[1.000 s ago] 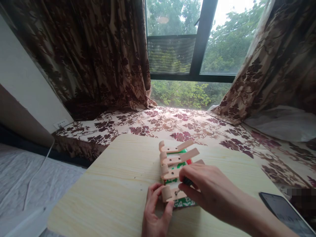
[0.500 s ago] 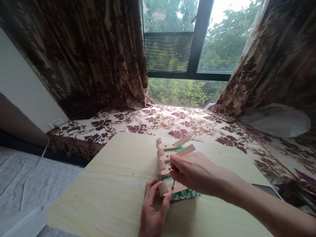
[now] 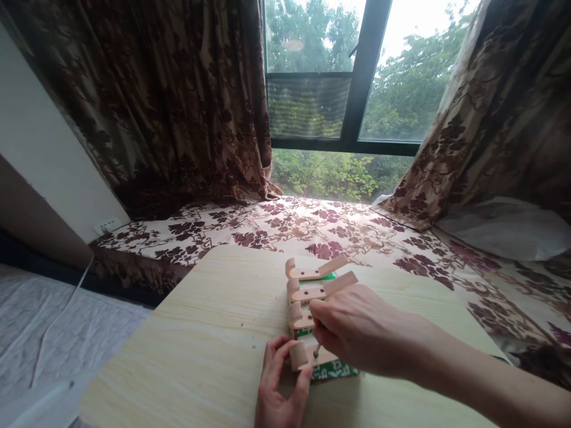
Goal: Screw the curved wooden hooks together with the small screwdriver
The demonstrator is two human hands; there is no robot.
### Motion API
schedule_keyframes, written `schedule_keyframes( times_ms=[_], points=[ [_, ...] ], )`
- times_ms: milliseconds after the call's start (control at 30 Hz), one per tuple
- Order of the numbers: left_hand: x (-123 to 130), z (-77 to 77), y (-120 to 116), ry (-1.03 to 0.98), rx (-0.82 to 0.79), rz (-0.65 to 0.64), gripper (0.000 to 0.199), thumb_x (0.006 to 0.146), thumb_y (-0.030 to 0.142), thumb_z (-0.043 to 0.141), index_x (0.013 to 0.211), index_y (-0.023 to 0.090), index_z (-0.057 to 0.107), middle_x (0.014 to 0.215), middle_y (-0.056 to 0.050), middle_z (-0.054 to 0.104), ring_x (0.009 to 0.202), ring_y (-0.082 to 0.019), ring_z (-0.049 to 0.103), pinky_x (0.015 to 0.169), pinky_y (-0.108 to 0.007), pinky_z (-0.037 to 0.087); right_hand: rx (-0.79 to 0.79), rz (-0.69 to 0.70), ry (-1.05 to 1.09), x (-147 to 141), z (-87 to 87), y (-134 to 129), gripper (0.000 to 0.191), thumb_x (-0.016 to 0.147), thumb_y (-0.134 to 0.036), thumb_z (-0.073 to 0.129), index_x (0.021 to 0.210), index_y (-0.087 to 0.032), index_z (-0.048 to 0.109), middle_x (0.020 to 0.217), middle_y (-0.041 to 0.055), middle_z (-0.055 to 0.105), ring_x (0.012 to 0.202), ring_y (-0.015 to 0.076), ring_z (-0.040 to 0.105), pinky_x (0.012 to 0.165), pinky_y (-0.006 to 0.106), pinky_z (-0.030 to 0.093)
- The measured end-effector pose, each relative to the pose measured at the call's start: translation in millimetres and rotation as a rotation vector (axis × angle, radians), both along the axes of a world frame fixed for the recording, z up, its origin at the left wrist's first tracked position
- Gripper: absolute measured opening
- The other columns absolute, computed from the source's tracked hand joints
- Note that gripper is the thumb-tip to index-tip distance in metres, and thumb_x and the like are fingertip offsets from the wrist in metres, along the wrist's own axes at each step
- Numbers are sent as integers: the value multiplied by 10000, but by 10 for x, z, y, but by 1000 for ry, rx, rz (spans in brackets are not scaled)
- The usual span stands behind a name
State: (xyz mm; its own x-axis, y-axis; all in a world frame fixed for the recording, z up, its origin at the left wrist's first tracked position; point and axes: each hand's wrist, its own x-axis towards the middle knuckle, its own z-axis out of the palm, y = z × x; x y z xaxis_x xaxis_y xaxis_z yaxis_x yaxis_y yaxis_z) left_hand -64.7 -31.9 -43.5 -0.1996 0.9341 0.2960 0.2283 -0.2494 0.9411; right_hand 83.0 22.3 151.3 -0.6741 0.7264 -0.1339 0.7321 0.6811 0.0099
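Note:
Several pale wooden hooks [image 3: 307,293] lie in a row across a green-and-white patterned box [image 3: 336,371]. Each has a rounded knob at its left end, and the far ones show a slanted arm at the right. My left hand [image 3: 281,383] is closed around the knob of the nearest wooden hook [image 3: 299,355], thumb and fingers on either side. My right hand [image 3: 357,327] grips a screwdriver [image 3: 317,346], its handle mostly hidden by the fingers. The thin metal shaft points down, its tip at a screw in the nearest hook.
Under the box is a light wood-grain table [image 3: 191,345] with a few tiny dark specks [image 3: 254,346]. Floral cloth [image 3: 285,223] covers the window ledge behind. A white plastic bag [image 3: 504,229] lies at right, and a white cable [image 3: 62,315] hangs at left.
The view has tilted slightly, so everything sits lower in the picture. My right hand has turned a little at the screwdriver; my left hand keeps its hold on the nearest hook.

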Motion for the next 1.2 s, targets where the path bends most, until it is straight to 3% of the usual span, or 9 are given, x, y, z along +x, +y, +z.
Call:
schedule_keyframes(
  times_ms=[133, 300, 433, 567, 700, 833, 933, 1033, 1200],
  points=[
    [74, -110, 34, -54, 100, 110, 301, 787, 436, 630, 993, 223, 683, 1094, -71, 600, 1021, -230, 602, 894, -318, 509, -10, 41, 84, 20, 34, -32, 105, 797, -114, 513, 876, -153, 570, 773, 60, 639, 647, 152, 503, 539, 285, 239],
    [95, -200, 49, -26, 155, 125, 298, 809, 440, 602, 1015, 235, 668, 1101, -71, 599, 1032, -232, 597, 905, -328, 500, 49, 194, 124, 34, -142, -82, 97, 873, -149, 458, 825, -176, 539, 759, 35, 610, 582, 140, 455, 511, 282, 219],
    [98, -237, 56, -28, 158, 122, 310, 808, 466, 594, 1002, 235, 668, 1092, -77, 600, 1029, -239, 605, 894, -332, 507, 103, 99, 54, -51, -201, -77, 95, 864, -167, 459, 843, -172, 551, 693, 28, 597, 497, 134, 370, 471, 302, 141],
    [102, -280, 73, -37, 160, 138, 339, 805, 494, 595, 998, 226, 669, 1091, -85, 597, 1003, -237, 611, 871, -329, 517, 65, 16, -24, -130, -41, -35, 121, 851, -172, 463, 814, -147, 576, 676, 42, 607, 498, 129, 373, 479, 311, 158],
    [94, -290, 81, -34, 170, 128, 353, 809, 496, 591, 1015, 220, 670, 1077, -87, 596, 986, -231, 613, 858, -323, 526, 19, 104, 40, -98, 48, -24, 75, 806, -137, 505, 784, -161, 572, 772, 54, 630, 633, 150, 487, 548, 302, 243],
    [93, -276, 69, -16, 169, 133, 334, 817, 482, 579, 1006, 221, 665, 1085, -92, 599, 1005, -237, 610, 884, -335, 521, 62, 217, 122, -31, -92, -50, 94, 841, -128, 497, 781, -174, 552, 758, 41, 611, 623, 148, 477, 548, 300, 247],
    [100, -277, 63, -6, 173, 145, 323, 813, 475, 577, 995, 223, 665, 1088, -90, 596, 1017, -238, 608, 891, -332, 517, 112, 140, 121, -28, -183, -70, 90, 851, -156, 508, 769, -179, 537, 699, 24, 587, 550, 139, 421, 496, 300, 189],
    [104, -289, 68, -8, 175, 147, 318, 817, 472, 579, 996, 224, 666, 1088, -87, 593, 1003, -232, 611, 884, -325, 518, 116, 53, 70, -63, -154, -62, 129, 874, -170, 478, 762, -171, 543, 656, 24, 582, 507, 136, 396, 478, 309, 156],
    [88, -288, 81, -7, 171, 143, 357, 808, 505, 585, 1005, 222, 675, 1082, -92, 608, 998, -245, 618, 870, -332, 524, 95, 140, 104, -68, -91, -33, 57, 824, -124, 513, 805, -159, 554, 791, 66, 625, 690, 167, 526, 560, 296, 253]
  ],
)
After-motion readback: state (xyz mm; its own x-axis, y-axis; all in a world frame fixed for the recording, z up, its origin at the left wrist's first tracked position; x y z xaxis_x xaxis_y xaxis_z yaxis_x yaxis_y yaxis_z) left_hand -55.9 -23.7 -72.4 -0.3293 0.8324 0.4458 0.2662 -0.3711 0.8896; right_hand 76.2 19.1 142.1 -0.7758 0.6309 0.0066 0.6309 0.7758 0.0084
